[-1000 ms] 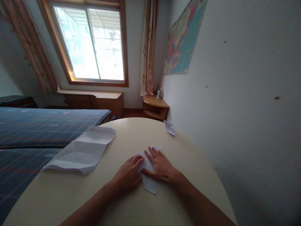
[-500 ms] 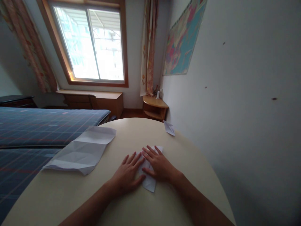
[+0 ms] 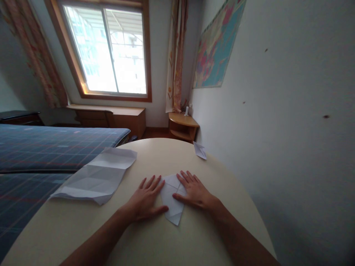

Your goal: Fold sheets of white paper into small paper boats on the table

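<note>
A folded piece of white paper [image 3: 172,199] lies flat on the round cream table [image 3: 155,244], with creases and a fold line across it. My left hand [image 3: 146,199] rests spread at its left edge, the thumb tip on the paper. On the paper's right side lies my right hand [image 3: 194,192], fingers stretched out, its thumb reaching toward the middle. The right hand covers part of the paper's right edge. Neither hand grips anything.
Creased white paper sheets [image 3: 97,177] lie at the table's left edge. A small folded paper piece [image 3: 199,150] sits at the far right edge by the wall [image 3: 291,155]. A plaid mattress [image 3: 55,147] is to the left.
My hands have moved apart, the left slightly left and the right slightly right. More of the folded paper's middle now shows between them.
</note>
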### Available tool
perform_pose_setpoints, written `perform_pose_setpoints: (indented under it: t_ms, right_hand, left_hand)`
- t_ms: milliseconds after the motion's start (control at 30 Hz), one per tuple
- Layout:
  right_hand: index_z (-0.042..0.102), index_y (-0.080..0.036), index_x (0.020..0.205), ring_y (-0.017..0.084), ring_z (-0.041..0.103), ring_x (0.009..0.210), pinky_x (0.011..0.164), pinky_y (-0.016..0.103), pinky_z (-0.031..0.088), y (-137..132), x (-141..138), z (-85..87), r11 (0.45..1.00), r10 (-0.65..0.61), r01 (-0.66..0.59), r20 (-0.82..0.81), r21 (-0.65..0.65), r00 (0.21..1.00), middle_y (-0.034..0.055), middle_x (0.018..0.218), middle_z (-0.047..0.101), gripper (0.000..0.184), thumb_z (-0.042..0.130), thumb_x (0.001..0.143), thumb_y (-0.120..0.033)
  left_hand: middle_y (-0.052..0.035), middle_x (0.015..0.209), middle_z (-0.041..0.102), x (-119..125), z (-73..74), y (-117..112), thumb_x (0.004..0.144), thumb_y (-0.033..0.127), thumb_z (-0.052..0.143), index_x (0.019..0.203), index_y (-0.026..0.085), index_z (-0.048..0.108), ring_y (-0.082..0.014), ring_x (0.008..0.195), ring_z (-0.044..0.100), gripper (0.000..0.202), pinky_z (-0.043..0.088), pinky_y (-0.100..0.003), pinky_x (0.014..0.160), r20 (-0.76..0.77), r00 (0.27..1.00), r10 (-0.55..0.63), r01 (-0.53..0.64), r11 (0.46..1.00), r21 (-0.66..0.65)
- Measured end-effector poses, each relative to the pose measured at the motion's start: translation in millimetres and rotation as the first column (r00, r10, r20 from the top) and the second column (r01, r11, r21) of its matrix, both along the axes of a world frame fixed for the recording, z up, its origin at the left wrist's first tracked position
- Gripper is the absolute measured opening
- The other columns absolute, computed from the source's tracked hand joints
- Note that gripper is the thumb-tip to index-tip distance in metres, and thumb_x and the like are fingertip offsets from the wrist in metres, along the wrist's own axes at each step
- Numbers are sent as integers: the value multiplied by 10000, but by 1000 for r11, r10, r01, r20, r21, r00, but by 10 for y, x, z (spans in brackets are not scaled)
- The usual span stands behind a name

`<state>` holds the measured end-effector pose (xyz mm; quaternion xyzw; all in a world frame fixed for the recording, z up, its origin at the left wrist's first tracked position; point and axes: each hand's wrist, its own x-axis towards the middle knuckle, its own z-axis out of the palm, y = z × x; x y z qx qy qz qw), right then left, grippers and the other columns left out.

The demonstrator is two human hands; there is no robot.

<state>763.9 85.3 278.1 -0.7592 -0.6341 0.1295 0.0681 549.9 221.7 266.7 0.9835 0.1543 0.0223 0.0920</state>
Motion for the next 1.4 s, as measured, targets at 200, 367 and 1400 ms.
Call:
perform_pose_setpoints:
  t_ms: [200, 367, 1400]
  right_hand:
    - [209, -223, 1543, 366, 48, 1472, 1168, 522, 61, 8, -88, -21, 996, -91, 91, 28, 6, 995, 133, 1612, 124, 994, 294, 788, -864]
    - [226, -212, 1540, 376, 11, 1471, 1165, 528, 61, 18, -160, -41, 989, -146, 145, 41, 26, 988, 144, 1606, 142, 985, 273, 798, -858]
    - [259, -88, 1520, 278, 148, 1474, 1200, 461, 91, -33, -441, 33, 975, 200, -196, -31, 103, 979, 149, 1584, 207, 841, 419, 899, -632]
  left_hand:
    - [-141, 1599, 166, -8, 22, 53, 787, 748, 471, 1530, 155, 230, -371, 1472, 89, 981, 128, -567, 1171, -25, 998, 63, -64, 998, -27]
    - [-88, 1583, 266, 52, 35, -30, 855, 373, 513, 1522, 193, 251, -232, 1467, 217, 739, 168, -444, 1197, 54, 998, -31, 34, 998, -52]
    - [6, 1571, 325, -7, -43, 120, 871, 328, 562, 1422, 381, 422, -284, 1455, 248, 571, 173, -530, 1188, 151, 978, -140, 149, 988, -48]
